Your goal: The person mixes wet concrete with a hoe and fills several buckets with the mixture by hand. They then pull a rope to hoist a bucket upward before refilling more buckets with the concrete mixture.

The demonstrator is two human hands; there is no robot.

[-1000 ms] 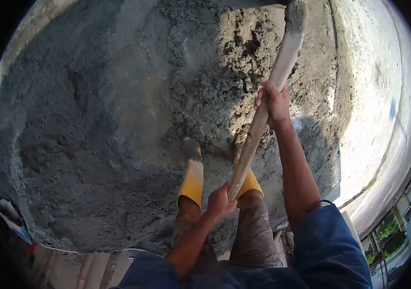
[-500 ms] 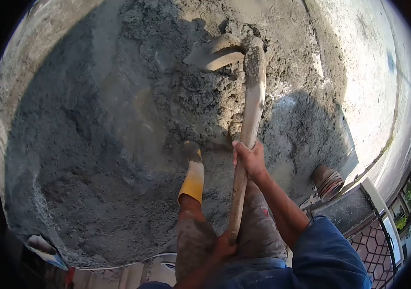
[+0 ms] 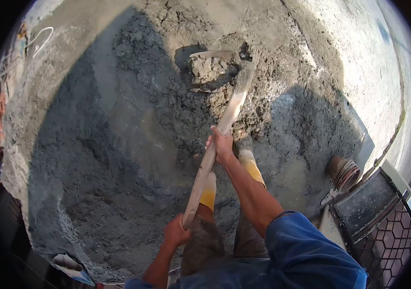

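A broad spread of wet grey concrete mix point(image 3: 119, 159) covers the ground, part in shadow, part in sun at the far side. The person stands in it in yellow boots point(image 3: 252, 166). A coiled hose or ribbed pipe end point(image 3: 342, 173) lies at the right edge of the mix, beside a dark metal gate point(image 3: 369, 207).

The long wooden hoe handle point(image 3: 215, 144) runs from near the waist out to the hoe blade point(image 3: 210, 67), which carries a lump of mix and sits at the sunlit heap. The right hand point(image 3: 222, 143) is wrapped closed around mid-shaft; the left hand point(image 3: 176, 232) is closed over the butt end.

Judgement: the step in hand is drawing and turning mix with the blade. To do it well, keep both grips firm and well apart for leverage, pull the load toward the feet without striking the boots, and fold dry clumps into the wetter patches.
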